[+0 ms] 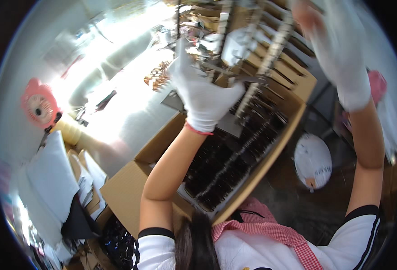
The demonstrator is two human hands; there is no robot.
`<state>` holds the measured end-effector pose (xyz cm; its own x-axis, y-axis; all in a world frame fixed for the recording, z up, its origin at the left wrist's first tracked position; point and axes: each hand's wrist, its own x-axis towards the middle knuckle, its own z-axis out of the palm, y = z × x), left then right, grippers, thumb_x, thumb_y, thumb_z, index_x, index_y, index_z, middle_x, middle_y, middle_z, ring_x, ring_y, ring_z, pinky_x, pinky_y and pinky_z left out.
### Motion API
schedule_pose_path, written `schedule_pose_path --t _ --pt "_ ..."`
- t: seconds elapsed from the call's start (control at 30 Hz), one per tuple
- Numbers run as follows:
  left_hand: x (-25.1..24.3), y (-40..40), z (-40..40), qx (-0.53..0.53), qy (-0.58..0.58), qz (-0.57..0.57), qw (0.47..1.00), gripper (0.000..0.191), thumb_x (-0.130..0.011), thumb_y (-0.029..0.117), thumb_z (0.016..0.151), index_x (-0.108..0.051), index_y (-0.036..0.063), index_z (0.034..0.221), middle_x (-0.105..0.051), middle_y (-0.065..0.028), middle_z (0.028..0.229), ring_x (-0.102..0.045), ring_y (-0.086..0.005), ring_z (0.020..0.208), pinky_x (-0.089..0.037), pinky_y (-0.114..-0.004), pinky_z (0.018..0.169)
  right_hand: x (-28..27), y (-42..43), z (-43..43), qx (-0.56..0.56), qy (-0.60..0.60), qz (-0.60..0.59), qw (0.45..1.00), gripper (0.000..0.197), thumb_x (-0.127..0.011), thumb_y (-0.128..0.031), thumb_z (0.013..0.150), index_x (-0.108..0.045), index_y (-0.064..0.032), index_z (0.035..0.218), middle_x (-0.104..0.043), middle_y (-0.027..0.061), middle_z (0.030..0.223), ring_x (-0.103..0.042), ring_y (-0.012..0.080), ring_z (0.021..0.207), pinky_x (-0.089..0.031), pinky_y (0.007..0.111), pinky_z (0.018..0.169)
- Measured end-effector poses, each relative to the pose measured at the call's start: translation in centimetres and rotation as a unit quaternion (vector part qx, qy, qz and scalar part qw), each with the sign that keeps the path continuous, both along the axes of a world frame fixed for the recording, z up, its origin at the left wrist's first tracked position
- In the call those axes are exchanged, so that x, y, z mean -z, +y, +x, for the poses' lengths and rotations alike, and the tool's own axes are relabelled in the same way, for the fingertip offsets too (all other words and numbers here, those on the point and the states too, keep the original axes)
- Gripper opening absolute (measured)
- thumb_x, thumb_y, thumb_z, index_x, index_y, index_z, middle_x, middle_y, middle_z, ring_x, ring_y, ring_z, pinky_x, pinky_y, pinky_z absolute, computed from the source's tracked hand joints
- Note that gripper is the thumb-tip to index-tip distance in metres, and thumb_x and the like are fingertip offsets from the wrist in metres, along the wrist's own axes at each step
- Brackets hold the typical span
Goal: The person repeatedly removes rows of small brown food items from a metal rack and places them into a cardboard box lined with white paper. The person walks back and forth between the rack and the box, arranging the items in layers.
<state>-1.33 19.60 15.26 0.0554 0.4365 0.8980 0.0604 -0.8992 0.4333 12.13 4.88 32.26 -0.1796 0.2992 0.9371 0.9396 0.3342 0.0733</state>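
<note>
My left hand (206, 89), in a white glove, is raised over an open cardboard box (269, 141). Its thumb stands well apart from the fingers, and I see nothing held in it. Behind the hand, a thin grey strip (252, 79) and a grey flat piece (230, 125) are partly covered. Rows of small dark pieces (225, 162) fill the box. Up at the far right is my right hand (340, 57), also gloved in white and blurred by motion. Its fingertips are cut off or smeared, so any hold there is unclear. Between the hands rises a pale ladder-like strip (266, 60).
A bright metal worktop (131, 121) runs along the left, with a pink fan (40, 106) at its far side. Folded sheets (51, 172) stand at lower left. A round white lid-like object (313, 161) lies to the right of the box. Slotted brown card (294, 74) is at the box's far end.
</note>
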Motion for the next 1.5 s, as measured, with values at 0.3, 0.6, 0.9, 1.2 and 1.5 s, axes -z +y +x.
schedule_pose_path --t 0.3,0.6,0.9,1.2,1.5 --pt "5.7 13.5 -9.3 -0.388 0.013 -0.183 0.903 0.128 -0.087 0.015 0.058 -0.006 -0.003 0.156 -0.031 -0.03 0.142 -0.031 -0.044 0.132 -0.029 -0.049 0.116 2.5 31.4 -4.1 -0.204 0.045 -0.391 0.896 0.035 -0.06 -0.034 0.093 -0.072 -0.0115 0.118 -0.071 0.0118 0.117 -0.067 0.0291 0.107 -0.052 0.033 0.094" --pt "8.6 17.9 -10.6 -0.411 0.098 -0.232 0.876 0.117 -0.082 0.016 0.063 -0.013 0.0022 0.156 -0.04 -0.0343 0.133 -0.043 -0.0467 0.125 -0.034 -0.05 0.112 9.9 38.6 -0.8 -0.241 0.101 -0.469 0.844 0.027 -0.061 -0.023 0.094 -0.071 -0.0013 0.105 -0.073 0.0118 0.101 -0.068 0.0182 0.097 -0.051 0.029 0.09" --pt "5.9 24.4 -9.5 -0.173 0.326 -0.081 0.926 0.096 -0.07 0.004 0.06 -0.036 0.0058 0.15 -0.048 -0.0244 0.142 -0.043 -0.0397 0.134 -0.032 -0.046 0.116 23.7 34.6 9.7 -0.122 0.252 -0.562 0.779 0.039 -0.059 -0.037 0.095 -0.069 0.0002 0.103 -0.071 0.0183 0.1 -0.067 0.028 0.096 -0.051 0.037 0.089" --pt "8.2 23.9 -13.6 -0.143 0.437 -0.168 0.872 0.105 -0.088 0.023 0.067 -0.031 0.0 0.152 -0.042 -0.0219 0.148 -0.04 -0.0332 0.139 -0.031 -0.042 0.118 29.7 34.1 7.2 -0.236 0.234 -0.627 0.704 0.029 -0.063 -0.03 0.097 -0.065 -0.0013 0.095 -0.065 0.0099 0.086 -0.059 0.0156 0.08 -0.049 0.031 0.077" --pt "8.9 23.9 -19.0 -0.164 0.469 -0.186 0.847 0.101 -0.085 0.029 0.071 -0.031 0.0005 0.151 -0.043 -0.0219 0.145 -0.04 -0.0326 0.138 -0.03 -0.043 0.118 30.2 36.4 6.6 -0.189 0.228 -0.708 0.642 0.031 -0.054 -0.031 0.101 -0.067 -0.004 0.11 -0.069 0.0087 0.107 -0.063 0.016 0.095 -0.052 0.031 0.087"
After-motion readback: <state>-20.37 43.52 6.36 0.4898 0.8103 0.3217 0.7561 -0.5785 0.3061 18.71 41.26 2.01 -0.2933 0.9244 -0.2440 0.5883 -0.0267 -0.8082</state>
